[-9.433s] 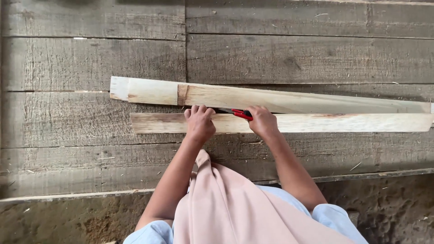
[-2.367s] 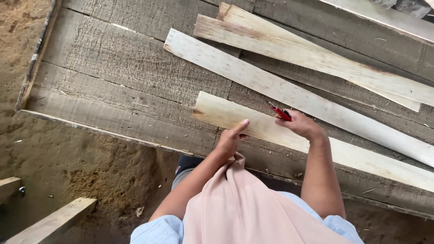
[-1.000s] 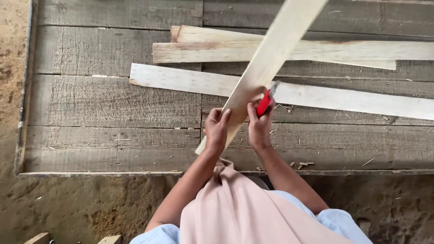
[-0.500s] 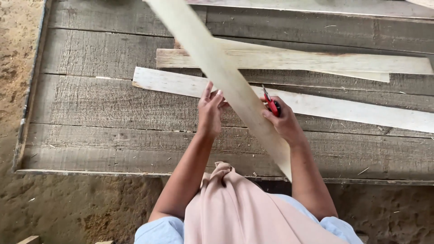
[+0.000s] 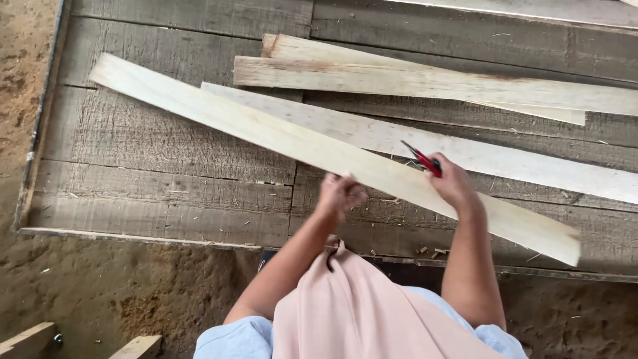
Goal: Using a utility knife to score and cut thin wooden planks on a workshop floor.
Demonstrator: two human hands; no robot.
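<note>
A long pale wooden plank (image 5: 266, 129) lies slantwise across the grey plank workbench (image 5: 159, 193), running from upper left to lower right. My left hand (image 5: 339, 196) is curled at its near edge, blurred, gripping it. My right hand (image 5: 453, 185) rests on the plank farther right and holds a red marking tool (image 5: 425, 161) with a dark tip pointing up-left. A pink cloth hangs down my front between my arms.
A second pale plank (image 5: 505, 159) lies under the slanted one. Two more planks (image 5: 425, 81) are stacked behind it. Sawdust-covered ground (image 5: 100, 292) lies below the bench's front edge, with two wood offcuts (image 5: 26, 339) at the bottom left.
The plank, raised and pointing away a second ago, has swung round and down to lie slantwise on the bench. Both hands followed it, and the right hand kept the red tool.
</note>
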